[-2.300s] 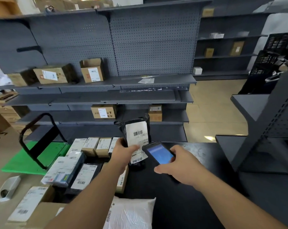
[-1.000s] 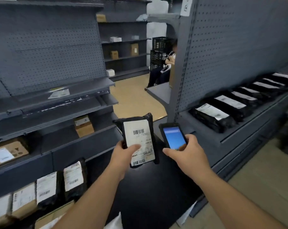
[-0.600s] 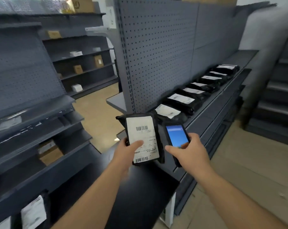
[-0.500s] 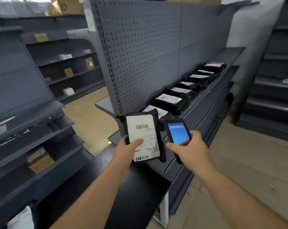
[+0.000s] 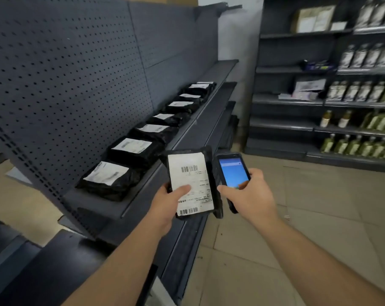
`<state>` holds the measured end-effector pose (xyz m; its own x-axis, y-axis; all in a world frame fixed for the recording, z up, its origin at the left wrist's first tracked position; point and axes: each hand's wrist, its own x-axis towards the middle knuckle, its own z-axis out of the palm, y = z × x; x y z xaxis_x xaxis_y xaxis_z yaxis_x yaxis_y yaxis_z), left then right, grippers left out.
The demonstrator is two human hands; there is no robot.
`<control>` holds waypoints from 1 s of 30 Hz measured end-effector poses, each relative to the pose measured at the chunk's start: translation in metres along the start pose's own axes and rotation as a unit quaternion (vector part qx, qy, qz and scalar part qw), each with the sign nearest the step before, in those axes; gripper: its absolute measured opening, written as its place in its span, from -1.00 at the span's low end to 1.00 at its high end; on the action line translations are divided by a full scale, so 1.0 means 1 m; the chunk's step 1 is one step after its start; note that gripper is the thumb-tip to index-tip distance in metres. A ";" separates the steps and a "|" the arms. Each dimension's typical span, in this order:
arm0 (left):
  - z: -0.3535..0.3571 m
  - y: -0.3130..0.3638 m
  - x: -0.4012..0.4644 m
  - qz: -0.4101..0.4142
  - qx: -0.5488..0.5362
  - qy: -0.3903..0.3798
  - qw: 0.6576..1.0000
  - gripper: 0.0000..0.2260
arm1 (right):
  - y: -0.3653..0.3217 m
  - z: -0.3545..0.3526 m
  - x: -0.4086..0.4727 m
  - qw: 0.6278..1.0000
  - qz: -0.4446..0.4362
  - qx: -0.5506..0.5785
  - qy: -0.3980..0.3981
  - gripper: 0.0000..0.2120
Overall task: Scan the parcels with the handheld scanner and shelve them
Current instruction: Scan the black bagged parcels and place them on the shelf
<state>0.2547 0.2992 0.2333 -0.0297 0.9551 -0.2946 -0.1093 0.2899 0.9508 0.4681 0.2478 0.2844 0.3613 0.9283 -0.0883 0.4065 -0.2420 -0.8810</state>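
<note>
My left hand (image 5: 167, 200) grips a black parcel (image 5: 192, 171) by its lower left edge, thumb on the white barcode label, which faces me. Right beside it my right hand (image 5: 251, 196) holds the handheld scanner (image 5: 231, 173), its blue screen lit and my thumb at the screen's bottom. Both are held above the front edge of a grey shelf (image 5: 182, 138) on my left. Several black parcels with white labels lie in a row on that shelf; the nearest (image 5: 109, 180) is just left of my left hand.
A grey pegboard wall (image 5: 77, 74) backs the shelf. Lower shelf edges (image 5: 187, 235) jut out under my hands. A dark rack (image 5: 319, 102) with bottles and boxes stands across the tiled floor (image 5: 297, 217) at the right.
My view has swung right from the table of parcels to this shelf row, and the bottle rack has come into sight. Both hands keep the same hold on parcel and scanner.
</note>
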 end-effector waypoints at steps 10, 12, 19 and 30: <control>0.100 0.007 0.128 -0.031 0.050 -0.102 0.993 -0.75 | 0.034 -0.029 0.118 0.994 0.065 0.002 0.093 -0.22; 0.118 0.013 0.163 -0.038 0.045 -0.128 0.990 -0.73 | 0.032 -0.030 0.151 0.990 0.079 -0.009 0.115 -0.20; 0.174 0.043 0.281 -0.062 0.043 -0.193 0.978 -0.73 | 0.019 -0.034 0.248 0.974 0.128 -0.006 0.185 -0.38; 0.287 0.067 0.419 -0.082 0.083 -0.229 0.966 -0.74 | 0.037 -0.070 0.393 0.961 0.163 0.007 0.222 -0.28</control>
<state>0.5204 0.7363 0.2009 0.4222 0.8107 -0.4057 0.0878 0.4089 0.9084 0.6844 0.5836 0.2496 0.7914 0.5909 -0.1568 0.2002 -0.4928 -0.8468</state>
